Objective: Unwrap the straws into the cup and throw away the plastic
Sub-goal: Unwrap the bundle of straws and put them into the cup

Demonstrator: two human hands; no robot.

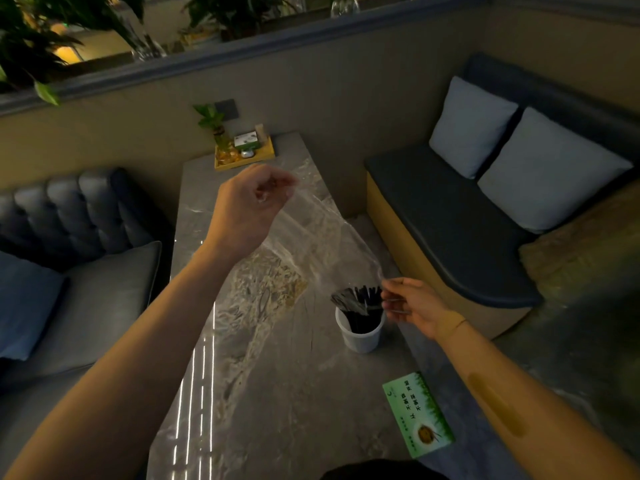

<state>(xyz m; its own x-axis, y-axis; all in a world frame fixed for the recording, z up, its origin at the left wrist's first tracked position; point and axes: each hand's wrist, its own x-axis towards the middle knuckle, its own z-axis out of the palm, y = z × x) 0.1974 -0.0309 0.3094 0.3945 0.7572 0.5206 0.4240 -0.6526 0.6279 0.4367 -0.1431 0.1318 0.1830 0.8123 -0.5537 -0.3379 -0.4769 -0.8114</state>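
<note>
A white cup (pixel 360 336) stands on the grey marble table (pixel 277 393) and holds several black straws (pixel 360 306) that fan out above its rim. A clear plastic wrapper (pixel 318 237) stretches from the straw tops up and to the left. My left hand (pixel 251 202) is raised above the table and pinches the wrapper's upper end. My right hand (pixel 412 303) is just right of the cup, its fingers pinching the wrapper's lower edge beside the straw tops.
A green card (pixel 419 414) lies near the table's front right corner. A yellow tray (pixel 244 150) with a small plant and boxes stands at the far end. A grey sofa (pixel 79 271) is on the left, a dark bench (pixel 460 223) with pale cushions on the right.
</note>
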